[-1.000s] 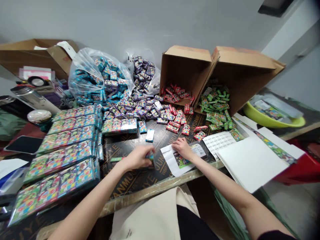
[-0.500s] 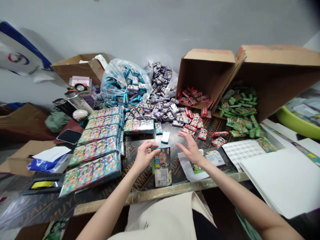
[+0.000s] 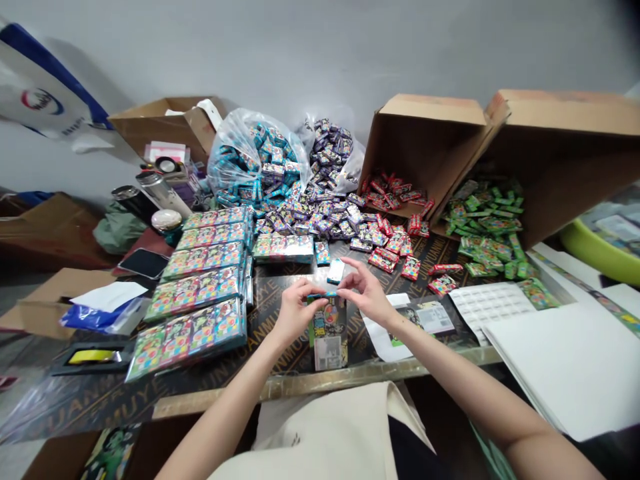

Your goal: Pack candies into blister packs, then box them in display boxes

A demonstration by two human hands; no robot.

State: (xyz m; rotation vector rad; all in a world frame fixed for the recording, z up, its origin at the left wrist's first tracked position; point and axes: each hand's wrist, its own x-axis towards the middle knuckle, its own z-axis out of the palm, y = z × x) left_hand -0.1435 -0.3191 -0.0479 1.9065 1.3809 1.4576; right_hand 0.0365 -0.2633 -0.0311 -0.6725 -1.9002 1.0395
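Observation:
My left hand (image 3: 299, 312) pinches one end of a small, thin blue box (image 3: 326, 294) between thumb and fingers. At the other end, the thumb and fingertips of my right hand (image 3: 369, 295) close on the same box. Below them on the table lies a dark printed packet (image 3: 330, 333) with colourful lettering, its upper edge partly hidden by my hands. Just behind my fingers is a small box with a white face (image 3: 336, 270). Another small blue box (image 3: 322, 252) stands beside a row of packed boxes (image 3: 283, 248).
Stacked packs (image 3: 195, 293) fill the left side. Behind are a bag of blue boxes (image 3: 260, 160), purple boxes (image 3: 325, 217), red boxes (image 3: 395, 240) and green boxes (image 3: 485, 227) by open cartons (image 3: 425, 133). White sheets (image 3: 555, 363) lie at the right.
My right hand has moved left and its fingers have closed on the right end of the blue box. My left hand keeps its hold. The view has shifted slightly.

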